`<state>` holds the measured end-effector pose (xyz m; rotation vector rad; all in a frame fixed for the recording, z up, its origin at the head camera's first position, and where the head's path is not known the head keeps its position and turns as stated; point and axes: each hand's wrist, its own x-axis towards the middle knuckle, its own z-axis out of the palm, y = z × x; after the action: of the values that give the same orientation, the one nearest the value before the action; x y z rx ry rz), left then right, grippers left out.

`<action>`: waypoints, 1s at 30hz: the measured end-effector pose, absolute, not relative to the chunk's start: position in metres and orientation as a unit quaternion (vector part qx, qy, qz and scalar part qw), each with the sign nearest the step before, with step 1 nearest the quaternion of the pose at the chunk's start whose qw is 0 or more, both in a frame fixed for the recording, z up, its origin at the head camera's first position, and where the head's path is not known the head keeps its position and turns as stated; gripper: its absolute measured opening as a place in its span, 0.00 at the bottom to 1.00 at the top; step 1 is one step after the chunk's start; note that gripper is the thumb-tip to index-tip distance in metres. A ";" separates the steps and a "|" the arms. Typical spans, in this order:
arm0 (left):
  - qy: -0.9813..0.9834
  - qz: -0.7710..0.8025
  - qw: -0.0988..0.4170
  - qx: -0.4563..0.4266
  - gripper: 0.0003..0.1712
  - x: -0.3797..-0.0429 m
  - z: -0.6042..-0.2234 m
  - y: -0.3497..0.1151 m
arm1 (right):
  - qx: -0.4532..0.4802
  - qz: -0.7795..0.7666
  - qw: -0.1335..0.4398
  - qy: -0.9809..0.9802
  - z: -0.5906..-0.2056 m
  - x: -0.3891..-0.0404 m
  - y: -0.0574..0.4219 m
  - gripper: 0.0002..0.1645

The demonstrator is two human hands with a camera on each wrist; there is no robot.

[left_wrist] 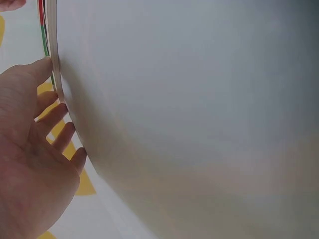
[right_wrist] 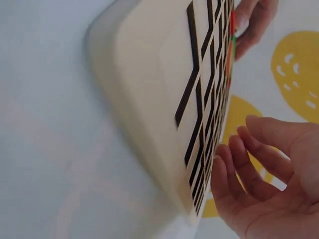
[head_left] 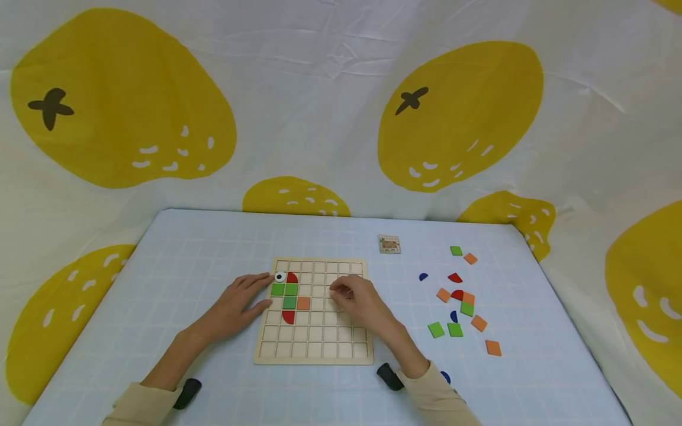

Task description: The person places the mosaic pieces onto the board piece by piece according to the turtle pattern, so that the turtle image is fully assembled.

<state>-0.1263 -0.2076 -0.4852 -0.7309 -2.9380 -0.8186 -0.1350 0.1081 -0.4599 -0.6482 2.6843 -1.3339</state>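
Observation:
A pale wooden grid board [head_left: 314,360] lies on the table. On its left side sit a white disc with a black dot [head_left: 280,277], an upper red rounded piece [head_left: 292,277], several green squares [head_left: 289,303], an orange square [head_left: 303,303] and a lower red rounded piece [head_left: 288,317]. My left hand [head_left: 242,302] rests at the board's left edge, fingertips and thumb along the rim, fingers loosely extended in the left wrist view. Over the right half of the grid hovers my right hand [head_left: 359,300]. Its fingers bend loosely, thumb apart from them, with nothing between them in the right wrist view [right_wrist: 264,169].
Loose orange squares [head_left: 493,348], green squares [head_left: 436,329], red rounded pieces [head_left: 455,277] and blue half-rounds [head_left: 423,277] are scattered right of the board. A small picture card [head_left: 389,244] lies behind the board. A fruit-patterned curtain [head_left: 309,118] hangs behind the table.

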 end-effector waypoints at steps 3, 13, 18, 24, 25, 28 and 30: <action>-0.937 -0.261 0.002 -0.233 0.33 -0.127 -0.485 -0.208 | -0.200 -0.430 0.029 0.880 -0.460 -0.135 0.119 0.07; -0.937 -0.262 0.003 -0.230 0.33 -0.124 -0.483 -0.206 | -0.152 -0.418 0.003 0.896 -0.459 -0.138 0.157 0.07; -0.938 -0.260 0.005 -0.230 0.33 -0.124 -0.484 -0.207 | -0.105 -0.397 0.004 0.912 -0.459 -0.138 0.175 0.08; -0.941 -0.255 -0.009 -0.223 0.34 -0.126 -0.486 -0.207 | -0.066 -0.380 0.001 0.923 -0.459 -0.135 0.198 0.11; -0.941 -0.256 -0.010 -0.223 0.34 -0.127 -0.486 -0.207 | -0.061 -0.378 -0.003 0.924 -0.460 -0.135 0.203 0.11; -0.940 -0.256 -0.009 -0.224 0.34 -0.127 -0.487 -0.207 | -0.052 -0.373 -0.015 0.926 -0.460 -0.134 0.215 0.12; -0.941 -0.255 -0.008 -0.224 0.34 -0.127 -0.487 -0.207 | -0.042 -0.370 -0.016 0.928 -0.460 -0.135 0.225 0.13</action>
<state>-0.1266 -0.2066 -0.4874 -0.7075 -2.9707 -0.8046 -0.1347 0.2245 -0.4603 -0.1335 2.9455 -1.1739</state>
